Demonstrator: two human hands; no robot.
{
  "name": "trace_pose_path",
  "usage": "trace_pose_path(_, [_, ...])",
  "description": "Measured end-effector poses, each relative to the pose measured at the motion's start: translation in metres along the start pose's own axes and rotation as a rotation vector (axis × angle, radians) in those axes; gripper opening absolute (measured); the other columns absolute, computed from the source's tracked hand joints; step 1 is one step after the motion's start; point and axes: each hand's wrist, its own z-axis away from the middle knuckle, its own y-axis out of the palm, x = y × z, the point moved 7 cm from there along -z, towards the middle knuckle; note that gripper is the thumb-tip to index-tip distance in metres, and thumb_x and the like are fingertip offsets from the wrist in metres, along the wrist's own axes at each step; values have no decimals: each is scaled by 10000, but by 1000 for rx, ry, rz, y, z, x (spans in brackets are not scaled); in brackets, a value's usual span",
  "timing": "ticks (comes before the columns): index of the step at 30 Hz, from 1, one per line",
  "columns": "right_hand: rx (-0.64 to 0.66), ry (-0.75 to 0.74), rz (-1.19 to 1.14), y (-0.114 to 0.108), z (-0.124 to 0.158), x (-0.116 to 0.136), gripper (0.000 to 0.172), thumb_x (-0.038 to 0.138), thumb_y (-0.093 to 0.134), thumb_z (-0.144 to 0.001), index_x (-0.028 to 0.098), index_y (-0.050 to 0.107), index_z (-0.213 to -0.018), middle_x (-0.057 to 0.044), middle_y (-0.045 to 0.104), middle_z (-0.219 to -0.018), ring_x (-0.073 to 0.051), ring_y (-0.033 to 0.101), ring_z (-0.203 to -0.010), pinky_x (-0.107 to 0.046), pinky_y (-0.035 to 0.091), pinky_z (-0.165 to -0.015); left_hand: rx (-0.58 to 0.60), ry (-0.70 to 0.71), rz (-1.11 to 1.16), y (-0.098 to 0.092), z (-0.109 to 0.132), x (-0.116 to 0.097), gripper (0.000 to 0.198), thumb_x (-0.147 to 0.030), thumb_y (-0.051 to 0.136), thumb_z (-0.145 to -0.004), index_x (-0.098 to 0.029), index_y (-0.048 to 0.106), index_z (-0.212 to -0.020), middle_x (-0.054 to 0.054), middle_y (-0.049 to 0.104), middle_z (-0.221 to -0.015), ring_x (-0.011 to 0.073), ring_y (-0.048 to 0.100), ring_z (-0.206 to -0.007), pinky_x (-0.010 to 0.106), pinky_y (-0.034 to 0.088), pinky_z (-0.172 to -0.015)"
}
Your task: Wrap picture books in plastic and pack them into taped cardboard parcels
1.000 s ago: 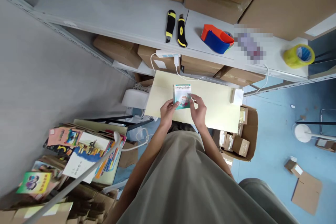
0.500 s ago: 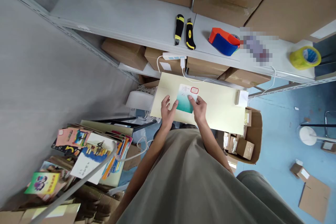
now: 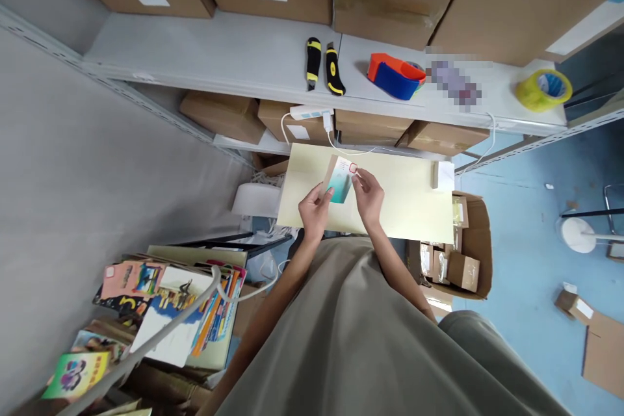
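Both my hands hold a small thin booklet just above a pale yellow table top. The booklet is tilted on edge, its white and teal back cover with a small red mark showing. My left hand grips its lower left edge with the fingers curled round it. My right hand pinches its upper right edge near the red mark.
A grey shelf behind the table carries two black-and-yellow utility knives, an orange and blue tape dispenser and a yellow tape roll. Cardboard boxes stand above and below. Picture books are piled at lower left; an open carton sits right.
The booklet showed its front cover a second ago, was turned over to its back, and now stands tilted on edge between my hands.
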Motion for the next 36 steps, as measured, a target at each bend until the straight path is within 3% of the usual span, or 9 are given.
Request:
trace_pose_path(4, [103, -5, 59, 16, 14, 8, 643, 660, 887, -866, 239, 781, -1340, -120, 827, -1410, -325, 797, -1289, -423, 708, -1025, -4, 101, -103, 10, 15, -1, 461, -466, 958, -860, -228, 910, -1252, 33, 875, -1015, 354, 821, -1140, 446, 647, -1070])
trace_pose_path(8, [81, -57, 159, 10, 5, 12, 490, 661, 774, -956, 216, 802, -1158, -54, 843, -977, -240, 774, -899, -332, 646, -778, 226, 307, -159, 30, 27, -12, 409, -455, 930, -912, -267, 901, -1274, 91, 838, -1417, 367, 747, -1432, 524, 517, -1339])
trace_pose_path(10, [103, -60, 82, 5, -6, 10, 507, 699, 728, -972, 208, 800, -1075, -40, 818, -897, -215, 731, -820, -313, 599, -720, 198, 329, -180, 26, 20, -13, 499, -534, 927, -918, -262, 865, -1331, 116, 782, -1531, 362, 662, -1550, 532, 447, -1397])
trace_pose_path(12, [145, -28, -50, 1, -13, 7, 553, 737, 758, -939, 209, 810, -1095, -49, 836, -944, -218, 737, -835, -313, 591, -712, 87, 214, -110, 14, 6, -5, 627, -665, 919, -897, -244, 830, -1352, 145, 744, -1583, 371, 600, -1610, 547, 431, -1399])
trace_pose_path(17, [238, 120, -257, 1, -16, -2, 644, 746, 915, -800, 211, 841, -1152, -54, 875, -984, -241, 777, -859, -333, 629, -726, 137, -272, 282, 20, -5, 30, 859, -890, 963, -654, -170, 840, -1106, 180, 854, -1273, 396, 775, -1347, 555, 608, -1197])
trace_pose_path(24, [330, 146, -232, 1, -24, -15, 674, 760, 903, -816, 208, 827, -1196, -85, 898, -1115, -294, 834, -1043, -409, 701, -897, 48, -272, 268, 29, 5, 34, 745, -731, 1070, -588, -160, 874, -1026, 113, 877, -1089, 296, 821, -1137, 429, 653, -1062])
trace_pose_path(29, [112, -66, 25, -18, -28, -12, 707, 795, 796, -906, 216, 801, -1312, -155, 825, -1441, -341, 781, -1333, -521, 654, -1147, -6, -282, 273, 29, 1, 40, 700, -633, 1102, -583, -143, 871, -1026, 113, 871, -1069, 288, 823, -1138, 463, 650, -1112])
trace_pose_path(32, [114, -122, 123, -11, -17, -6, 637, 769, 703, -999, 242, 798, -1343, -145, 818, -1450, -332, 780, -1349, -538, 638, -1181, -5, -211, 203, 33, 2, 36, 646, -631, 1060, -661, -151, 884, -1057, 108, 878, -1095, 324, 820, -1176, 476, 652, -1119])
trace_pose_path(36, [144, -68, 159, 0, -12, -3, 659, 743, 825, -902, 231, 776, -1314, -111, 855, -1239, -298, 808, -1099, -443, 693, -956, 79, 152, -147, 44, 11, 8, 487, -553, 964, -821, -213, 904, -1163, 116, 877, -1251, 392, 786, -1314, 541, 588, -1229])
